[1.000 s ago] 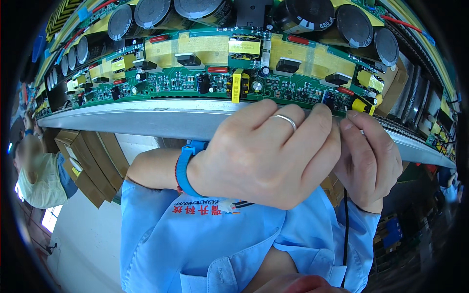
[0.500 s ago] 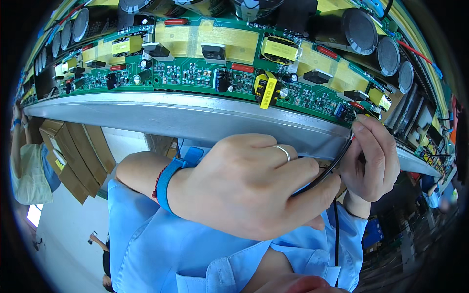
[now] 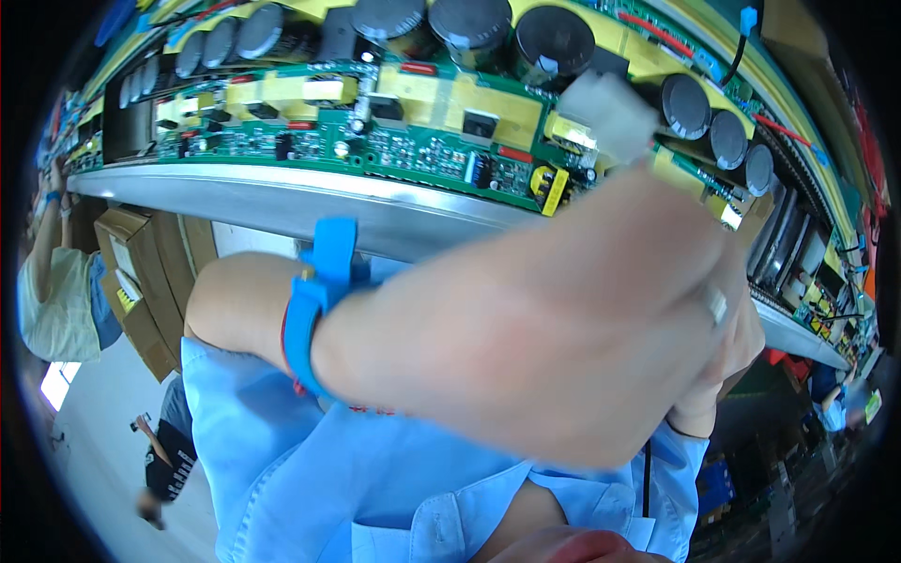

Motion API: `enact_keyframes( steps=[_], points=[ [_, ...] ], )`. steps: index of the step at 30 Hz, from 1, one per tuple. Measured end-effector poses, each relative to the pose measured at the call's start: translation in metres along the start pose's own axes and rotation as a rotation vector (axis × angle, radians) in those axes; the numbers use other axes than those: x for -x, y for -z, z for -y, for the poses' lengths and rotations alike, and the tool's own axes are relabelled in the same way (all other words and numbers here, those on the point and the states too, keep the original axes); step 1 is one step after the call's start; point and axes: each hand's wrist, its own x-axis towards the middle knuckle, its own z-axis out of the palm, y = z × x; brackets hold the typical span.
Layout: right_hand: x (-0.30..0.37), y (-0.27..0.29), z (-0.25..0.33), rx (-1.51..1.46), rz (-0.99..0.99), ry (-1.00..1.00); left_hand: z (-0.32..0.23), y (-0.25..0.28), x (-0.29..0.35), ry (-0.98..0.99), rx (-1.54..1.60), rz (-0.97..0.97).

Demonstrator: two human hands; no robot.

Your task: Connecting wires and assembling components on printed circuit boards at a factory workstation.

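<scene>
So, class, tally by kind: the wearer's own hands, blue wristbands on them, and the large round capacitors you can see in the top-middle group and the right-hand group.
Hands: 2 (left hand, blurred; right hand, partly hidden)
Blue wristband: 1
Top-middle capacitors: 3
Right-hand capacitors: 3
Total: 9

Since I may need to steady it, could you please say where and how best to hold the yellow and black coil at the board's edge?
Probably by both flanks of the coil, from the metal rail side: it stands at the near edge of the green board, with components close behind.
</scene>
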Motion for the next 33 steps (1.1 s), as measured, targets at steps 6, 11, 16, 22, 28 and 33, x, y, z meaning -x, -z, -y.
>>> enact_keyframes(
  steps=[6,11,16,22,28,33],
  points=[
    [-0.001,-0.003,0.007,0.106,0.012,0.000,0.034,-0.020,-0.006,-0.235,-0.007,-0.088],
    [-0.001,0.005,0.012,0.233,0.085,-0.006,0.033,-0.006,0.002,-0.195,-0.069,0.083],
    [0.008,0.003,0.014,0.269,0.009,0.021,0.112,0.032,-0.020,-0.033,-0.271,-0.029],
    [0.035,0.019,0.011,0.280,0.017,-0.062,0.188,0.056,-0.031,0.388,-0.482,0.398],
    [0.056,0.032,0.010,0.323,0.064,-0.195,0.185,0.051,-0.021,0.352,-0.334,0.366],
    [0.062,0.033,0.004,0.308,0.053,-0.103,0.192,0.038,-0.008,0.265,-0.413,0.325]
  ],
)
